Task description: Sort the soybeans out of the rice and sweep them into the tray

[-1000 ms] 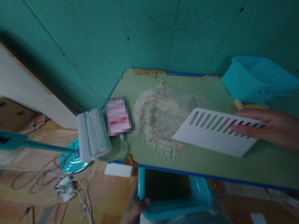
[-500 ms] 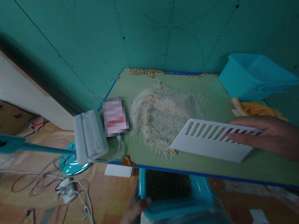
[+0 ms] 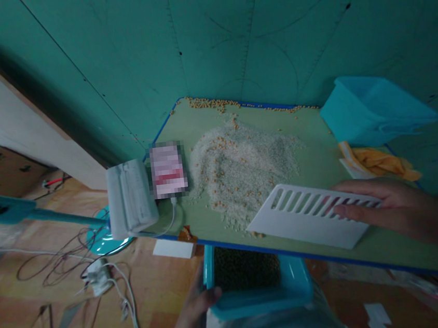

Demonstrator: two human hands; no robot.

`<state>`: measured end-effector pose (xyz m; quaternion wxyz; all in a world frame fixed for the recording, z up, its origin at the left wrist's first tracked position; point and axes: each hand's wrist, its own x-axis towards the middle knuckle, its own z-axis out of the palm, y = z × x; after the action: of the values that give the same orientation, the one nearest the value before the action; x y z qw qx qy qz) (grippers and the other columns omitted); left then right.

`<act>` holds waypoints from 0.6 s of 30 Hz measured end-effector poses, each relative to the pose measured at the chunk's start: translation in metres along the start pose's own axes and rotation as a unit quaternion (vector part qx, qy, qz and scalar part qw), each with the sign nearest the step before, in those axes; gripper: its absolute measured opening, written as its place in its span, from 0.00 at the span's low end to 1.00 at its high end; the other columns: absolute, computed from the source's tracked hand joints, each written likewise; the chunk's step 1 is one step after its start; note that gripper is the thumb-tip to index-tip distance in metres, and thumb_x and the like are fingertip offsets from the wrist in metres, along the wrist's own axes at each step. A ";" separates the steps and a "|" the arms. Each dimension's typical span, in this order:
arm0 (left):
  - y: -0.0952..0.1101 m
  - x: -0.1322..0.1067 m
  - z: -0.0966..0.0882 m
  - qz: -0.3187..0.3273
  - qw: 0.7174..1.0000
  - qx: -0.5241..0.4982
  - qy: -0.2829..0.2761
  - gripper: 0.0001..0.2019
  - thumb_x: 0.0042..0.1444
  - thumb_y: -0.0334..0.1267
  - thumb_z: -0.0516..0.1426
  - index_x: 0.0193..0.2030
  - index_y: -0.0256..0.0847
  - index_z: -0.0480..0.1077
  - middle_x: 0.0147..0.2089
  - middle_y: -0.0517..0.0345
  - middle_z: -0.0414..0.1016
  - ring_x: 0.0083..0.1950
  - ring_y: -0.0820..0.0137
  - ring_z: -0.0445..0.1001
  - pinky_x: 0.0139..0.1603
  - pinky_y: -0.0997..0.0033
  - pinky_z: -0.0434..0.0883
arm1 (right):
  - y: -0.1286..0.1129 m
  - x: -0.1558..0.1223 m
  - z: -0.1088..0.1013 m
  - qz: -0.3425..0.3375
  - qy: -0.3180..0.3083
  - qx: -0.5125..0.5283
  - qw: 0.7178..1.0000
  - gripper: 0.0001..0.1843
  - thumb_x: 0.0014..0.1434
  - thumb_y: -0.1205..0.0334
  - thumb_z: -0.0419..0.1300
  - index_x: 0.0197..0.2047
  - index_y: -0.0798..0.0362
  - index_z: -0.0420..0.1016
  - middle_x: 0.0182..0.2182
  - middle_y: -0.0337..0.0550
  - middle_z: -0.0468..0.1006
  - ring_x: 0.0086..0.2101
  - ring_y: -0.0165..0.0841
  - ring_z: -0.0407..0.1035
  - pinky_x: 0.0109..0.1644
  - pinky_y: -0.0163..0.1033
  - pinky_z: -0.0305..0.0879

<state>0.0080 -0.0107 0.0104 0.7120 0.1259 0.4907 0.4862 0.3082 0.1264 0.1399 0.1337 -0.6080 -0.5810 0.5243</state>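
My right hand (image 3: 379, 202) is closed on a white slotted scraper (image 3: 307, 227), thumb on the near side. The scraper's pointed left end touches or hovers at the near edge of a spread heap of pale grains (image 3: 241, 156), with yellow beans mixed in. Below the table edge, my left hand (image 3: 202, 301) grips the left side of a blue plastic bin (image 3: 261, 303), its thumb over the rim. Dark small grains or beans (image 3: 245, 268) lie in the bin. A few yellow beans (image 3: 256, 234) sit at the scraper's tip.
The pale green table (image 3: 310, 133) has a blue edge and stands against a green wall (image 3: 221, 38). More yellow beans (image 3: 212, 103) line its back edge. A second blue bin (image 3: 373, 111) and an orange cloth (image 3: 383, 162) are at right; a white device (image 3: 132, 199) and cables are left.
My right hand and the scraper have moved slightly toward me, nearer the table's front edge. My left hand and the bin stay in place.
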 end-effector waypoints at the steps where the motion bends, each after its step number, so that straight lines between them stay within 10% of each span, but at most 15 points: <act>1: 0.000 0.000 0.000 0.000 1.000 0.000 0.002 0.25 0.41 0.34 0.59 0.50 0.46 0.72 0.38 0.62 0.82 0.56 0.54 0.66 0.55 0.62 0.61 | 0.001 -0.001 0.001 0.009 -0.006 0.009 1.000 0.21 0.42 0.45 0.65 0.39 0.45 0.78 0.32 0.40 0.80 0.31 0.38 0.73 0.30 0.35 0.71; 18: 0.000 0.000 0.001 0.006 0.999 0.005 -0.037 0.10 0.42 0.34 0.58 0.31 0.48 0.79 0.42 0.64 0.82 0.59 0.56 0.63 0.59 0.62 0.58 | 0.001 -0.010 0.011 -0.065 0.034 -0.067 0.995 0.18 0.43 0.44 0.62 0.35 0.43 0.80 0.32 0.40 0.80 0.29 0.36 0.74 0.28 0.33 0.71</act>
<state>0.0090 -0.0104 0.0110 0.7263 0.1505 0.4657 0.4827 0.3027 0.1131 0.1394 0.1455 -0.5941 -0.6482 0.4535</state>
